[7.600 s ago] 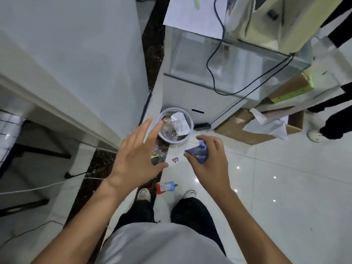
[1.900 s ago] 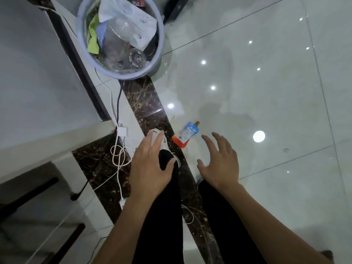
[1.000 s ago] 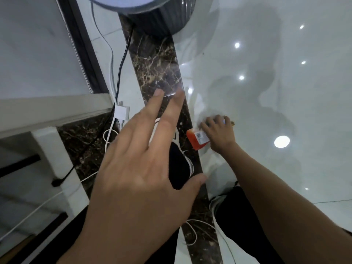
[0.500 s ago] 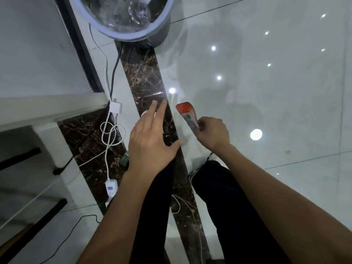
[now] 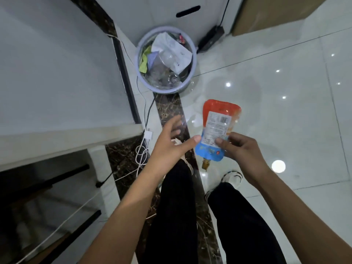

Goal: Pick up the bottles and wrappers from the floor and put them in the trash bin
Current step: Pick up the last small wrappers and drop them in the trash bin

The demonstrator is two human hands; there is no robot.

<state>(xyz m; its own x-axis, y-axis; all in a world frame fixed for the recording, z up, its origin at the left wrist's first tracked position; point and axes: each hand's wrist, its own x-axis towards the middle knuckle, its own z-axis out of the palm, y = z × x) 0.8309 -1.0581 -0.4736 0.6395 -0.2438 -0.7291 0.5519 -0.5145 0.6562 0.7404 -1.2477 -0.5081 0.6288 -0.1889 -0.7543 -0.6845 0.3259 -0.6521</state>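
My right hand (image 5: 241, 149) pinches an orange and blue spouted drink pouch (image 5: 217, 126) near its spout end, holding it in the air with the spout pointing down. My left hand (image 5: 171, 141) hovers beside it, fingers spread and relaxed, thumb tip close to the pouch's left edge, holding nothing. The round grey trash bin (image 5: 193, 56) stands ahead on the floor, filled with clear plastic bottles, white paper and a green wrapper.
A white cabinet (image 5: 57, 73) fills the left side, with white cables (image 5: 142, 153) coiled on the dark marble strip at its foot. A black power strip (image 5: 210, 38) and a cardboard box (image 5: 270, 14) lie behind the bin. My legs and shoes are below.
My right hand has lifted the pouch off the floor and raised it higher, label side now facing me. The view has risen, bringing the whole bin into sight.
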